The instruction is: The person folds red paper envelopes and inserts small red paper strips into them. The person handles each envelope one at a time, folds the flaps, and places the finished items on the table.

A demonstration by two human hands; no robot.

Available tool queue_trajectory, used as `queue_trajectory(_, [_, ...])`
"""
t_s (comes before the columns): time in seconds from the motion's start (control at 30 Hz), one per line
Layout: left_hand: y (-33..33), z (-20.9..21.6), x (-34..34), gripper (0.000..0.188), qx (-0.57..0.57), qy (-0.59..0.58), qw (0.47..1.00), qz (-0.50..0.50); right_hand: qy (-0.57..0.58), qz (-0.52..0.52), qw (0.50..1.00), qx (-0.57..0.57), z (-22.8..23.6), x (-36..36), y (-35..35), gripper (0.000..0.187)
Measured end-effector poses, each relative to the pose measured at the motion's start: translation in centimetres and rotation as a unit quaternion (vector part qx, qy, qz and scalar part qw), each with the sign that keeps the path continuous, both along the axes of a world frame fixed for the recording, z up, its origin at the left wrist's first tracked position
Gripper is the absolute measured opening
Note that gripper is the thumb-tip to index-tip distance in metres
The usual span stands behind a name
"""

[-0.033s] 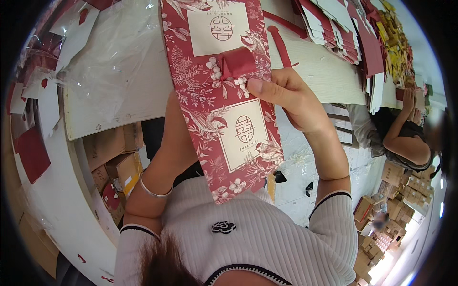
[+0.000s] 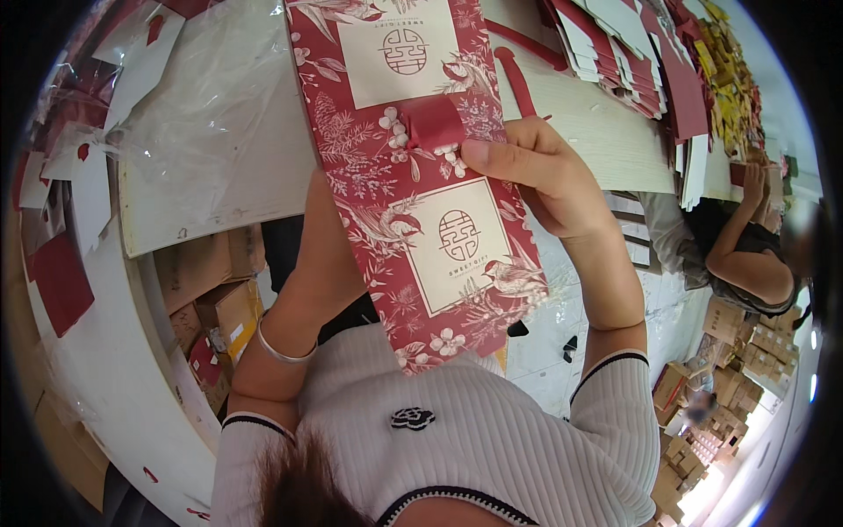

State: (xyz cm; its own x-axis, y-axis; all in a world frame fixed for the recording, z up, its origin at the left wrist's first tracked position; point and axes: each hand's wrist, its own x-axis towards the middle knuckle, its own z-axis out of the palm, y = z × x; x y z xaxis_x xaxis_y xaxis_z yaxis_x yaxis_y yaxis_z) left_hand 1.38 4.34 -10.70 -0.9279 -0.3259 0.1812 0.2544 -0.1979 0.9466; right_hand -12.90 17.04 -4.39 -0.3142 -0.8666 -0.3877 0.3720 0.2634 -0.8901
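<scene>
Firstly, one long red gift packet, printed with pale birds, sprigs and berries, two cream squares on its face, each bearing a red emblem. Location: held up aslant before the person's chest, its upper end over the worktop, its lower end before the white ribbed shirt.

One dark red ribbon band, across the packet's middle.

Right hand: grip narrow, holding the packet by its right edge, thumb on the front face just below the ribbon band.

Left hand: mostly hidden behind the packet; how its grip stands I cannot tell. One silver-coloured bracelet on that arm.

On the worktop: clear plastic film, left of the packet; one loose red strip, just beyond the right hand; a heap of red and white pieces, farther right; yellow packets beyond.

Below the worktop, left: cardboard boxes.

At far right: one co-worker, dark top, arm raised.
</scene>
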Motion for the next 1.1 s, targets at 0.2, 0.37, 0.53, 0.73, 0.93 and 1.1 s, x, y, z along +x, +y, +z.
queue_trajectory(0.2, [0.1,-0.8,0.7,0.041,0.149,-0.035,0.988,-0.004,-0.194,-0.048,0.978,-0.051,0.3,0.3,-0.1,0.021])
queue_trajectory(0.37, [0.1,-2.6,1.1,0.043,0.371,-0.044,0.928,-0.013,-0.26,-0.1,0.958,-0.072,0.4,1.1,-0.2,0.021])
queue_trajectory(0.53, [1.3,-2.8,1.2,0.041,0.396,0.02,0.918,-0.008,-0.272,-0.114,0.955,-0.028,0.3,0.8,-1.0,0.024])
queue_trajectory(0.73, [2.0,-1.2,0.7,0.034,0.016,-0.034,0.992,0.12,-0.193,-0.123,0.973,0.023,1.0,0.9,-1.7,0.029])
queue_trajectory(0.93, [0.8,0.8,0.7,0.027,0.159,-0.058,0.985,0.012,0.509,0.015,0.86,0.025,2.4,-0.7,0.4,0.026])
queue_trajectory(1.1, [1.3,0.8,0.2,0.027,0.079,-0.021,0.996,-0.022,0.528,0.083,0.83,-0.161,2.8,-0.6,-1.6,0.016])
